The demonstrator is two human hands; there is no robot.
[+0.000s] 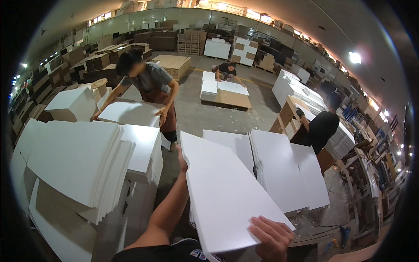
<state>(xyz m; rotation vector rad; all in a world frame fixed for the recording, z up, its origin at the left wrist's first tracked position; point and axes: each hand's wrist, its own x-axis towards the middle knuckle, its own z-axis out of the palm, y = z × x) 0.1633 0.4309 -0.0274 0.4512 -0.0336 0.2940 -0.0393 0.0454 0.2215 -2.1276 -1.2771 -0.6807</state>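
Note:
A long white panel [227, 187] slants across the space in front of me, its near end close to my body. My left hand [182, 160] grips its left edge near the far corner, with the fingers partly hidden behind the board. At the near right corner my right hand [271, 238] holds on, fingers lying over the top face and thumb out of sight. Just beyond and to the right is a stack of white panels [283, 170], partly covered by the board I hold. On my left stands another stack of white panels [74, 153] with uneven edges.
Across the left stacks, a person in an apron [148, 87] handles a white panel [128, 112]. Another person [227, 70] crouches at a low pallet stack [233, 99]. At right a person in black [323, 124] stands by a wooden frame [283, 115]. A power drill [345, 233] lies low right.

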